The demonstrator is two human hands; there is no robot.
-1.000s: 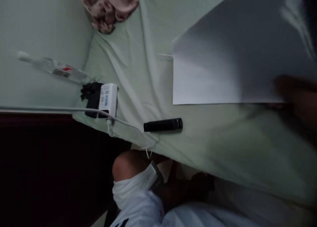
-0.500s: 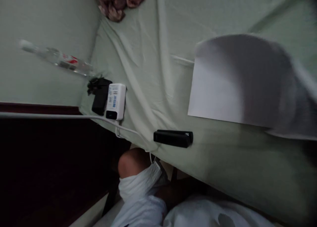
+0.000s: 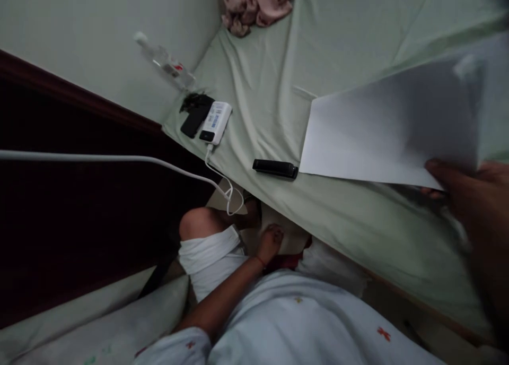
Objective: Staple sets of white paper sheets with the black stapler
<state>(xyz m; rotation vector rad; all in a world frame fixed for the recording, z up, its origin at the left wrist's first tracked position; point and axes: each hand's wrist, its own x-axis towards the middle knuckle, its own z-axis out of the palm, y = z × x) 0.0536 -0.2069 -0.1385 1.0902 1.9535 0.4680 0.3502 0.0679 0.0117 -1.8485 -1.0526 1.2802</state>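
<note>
My right hand is at the right edge of the view, closed on the corner of a white sheet of paper that it holds just above the green bed sheet. The paper's far corner is blurred. A black stapler lies on the bed just left of the paper's near corner. My left hand is low, below the bed's edge beside my bare knee. It rests with loose fingers on a tan surface and holds nothing.
A white power bank with a white cable lies near the bed's corner, beside a black object. A plastic bottle leans at the wall. Pink cloth is bunched at the back. Dark wood fills the left.
The view swung, so the bed things shifted up and right. The paper flexed and now lies flatter in my right hand. My left hand has come into view by my knee.
</note>
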